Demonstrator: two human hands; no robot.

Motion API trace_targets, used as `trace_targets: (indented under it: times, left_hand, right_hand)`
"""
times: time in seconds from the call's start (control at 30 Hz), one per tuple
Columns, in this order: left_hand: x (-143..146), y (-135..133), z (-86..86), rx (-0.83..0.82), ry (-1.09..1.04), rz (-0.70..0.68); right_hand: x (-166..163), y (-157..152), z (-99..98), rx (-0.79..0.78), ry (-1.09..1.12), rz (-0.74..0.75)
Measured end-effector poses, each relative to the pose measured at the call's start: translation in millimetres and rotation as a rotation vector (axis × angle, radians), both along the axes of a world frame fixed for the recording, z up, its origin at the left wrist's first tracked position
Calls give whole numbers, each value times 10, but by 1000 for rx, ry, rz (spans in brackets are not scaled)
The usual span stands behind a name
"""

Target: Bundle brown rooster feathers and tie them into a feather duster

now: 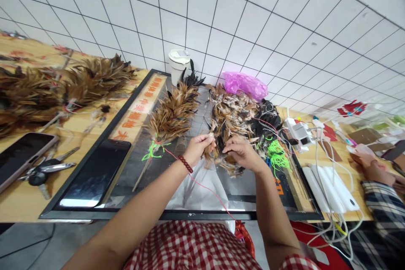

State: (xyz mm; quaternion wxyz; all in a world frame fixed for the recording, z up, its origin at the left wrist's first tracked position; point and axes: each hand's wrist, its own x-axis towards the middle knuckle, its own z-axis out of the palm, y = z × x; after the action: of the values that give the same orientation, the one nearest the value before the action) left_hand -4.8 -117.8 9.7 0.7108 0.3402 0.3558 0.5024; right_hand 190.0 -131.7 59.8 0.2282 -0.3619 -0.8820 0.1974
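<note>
My left hand (198, 147) is closed in a pinch on a small bunch of brown feathers (210, 143), a red bead bracelet on its wrist. A thin red thread (202, 184) runs from that hand down toward my lap. My right hand (242, 151) is closed too, its fingertips in the loose feather pile (232, 116) just right of the bunch. A finished feather duster (172, 114) with green string at its stem lies left of my hands. All of this rests on a glass-topped black-framed board (95, 215).
A dark phone (96, 173) lies on the board at left; another phone (22, 154) and keys (47, 168) lie on the wooden table. More dusters (63, 86) are piled far left. White cup (178, 64), pink bag (245, 84), chargers and cables (329, 185) right. Another person's hand (367, 158) at far right.
</note>
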Motion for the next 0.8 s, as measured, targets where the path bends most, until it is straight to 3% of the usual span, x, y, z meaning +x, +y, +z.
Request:
trace_targets:
  times: [0.2,0.3,0.43,0.63,0.8]
  left_hand:
    - [4,12,-18,-6,0,15]
    - [7,10,-17,-18,-10,19]
    - [27,15,-37,-40,-17,46]
    - [44,22,-81,-6,-9,79]
    - [55,7,-95,18,13,54]
  right_hand:
    - [-69,12,-156,83,-143,-14]
    - [-103,43,-214,62,-29,-89]
    - [-153,45,-260,-128,303,-246]
    - [-365,17,-378,-550,762,-408]
    - [-469,-3,-361,-634,867,-457]
